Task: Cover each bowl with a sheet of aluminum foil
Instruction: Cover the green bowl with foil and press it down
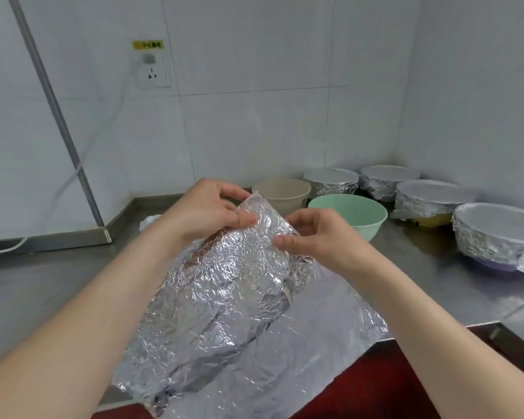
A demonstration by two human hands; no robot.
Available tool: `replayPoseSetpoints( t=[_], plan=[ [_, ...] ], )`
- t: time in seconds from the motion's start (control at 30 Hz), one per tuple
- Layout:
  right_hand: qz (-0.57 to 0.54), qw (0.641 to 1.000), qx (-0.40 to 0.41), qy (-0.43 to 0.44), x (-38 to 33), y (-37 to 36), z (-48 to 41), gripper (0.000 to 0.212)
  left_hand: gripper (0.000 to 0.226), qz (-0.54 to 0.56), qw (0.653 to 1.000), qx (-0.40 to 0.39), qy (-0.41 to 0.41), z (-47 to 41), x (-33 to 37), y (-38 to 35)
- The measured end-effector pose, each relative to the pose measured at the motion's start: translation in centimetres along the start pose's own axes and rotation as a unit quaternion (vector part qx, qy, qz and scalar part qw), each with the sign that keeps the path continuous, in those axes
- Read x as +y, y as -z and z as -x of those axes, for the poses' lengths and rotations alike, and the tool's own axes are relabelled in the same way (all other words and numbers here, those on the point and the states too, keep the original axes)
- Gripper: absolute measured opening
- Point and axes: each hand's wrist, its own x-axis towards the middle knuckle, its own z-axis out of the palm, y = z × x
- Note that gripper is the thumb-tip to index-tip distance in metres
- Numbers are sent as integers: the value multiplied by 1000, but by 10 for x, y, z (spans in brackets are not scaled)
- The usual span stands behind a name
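A brushed stainless steel counter (43, 285) stretches before me, meeting a white tiled wall (254, 55). On that wall I see a white electrical socket (153, 72) with a small yellow label (148, 45) just above it. A thin white cable (9, 247) trails down leftward, crossing a slanted grey metal strip (52, 98). Below the counter's near edge lies a dark red surface (375, 388).

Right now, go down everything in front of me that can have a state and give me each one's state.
Left hand, pinching the far edge of the foil sheet.
Right hand, pinching that same edge.
Foil sheet, crinkled, far edge lifted, near end on the counter.
Beige bowl, uncovered.
Green bowl, uncovered.
Back-left bowl, foil-covered.
Back-right bowl, foil-covered.
Yellow bowl, foil-covered.
Purple bowl, foil-covered.
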Motion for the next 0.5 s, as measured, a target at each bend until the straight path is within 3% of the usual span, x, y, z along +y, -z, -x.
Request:
replayPoseSetpoints(
  t=[0.07, 0.2, 0.37, 0.5],
  plan=[
    [17, 1000, 1, -7, -6, 0, 3, 48, 34, 12, 1000, 3, 6, 4, 1, 0],
    [22, 1000, 17, 3, -15, 7, 11, 16, 45, 22, 1000, 5, 6, 8, 8, -1],
    [11, 999, 38, -3, -20, 9, 15, 9, 62, 28, 999, -31, 0, 12, 14, 1],
    [15, 997, 74, 1, -22, 18, 19, 14, 45, 25, 999, -39, 3, 23, 11, 0]
  ],
)
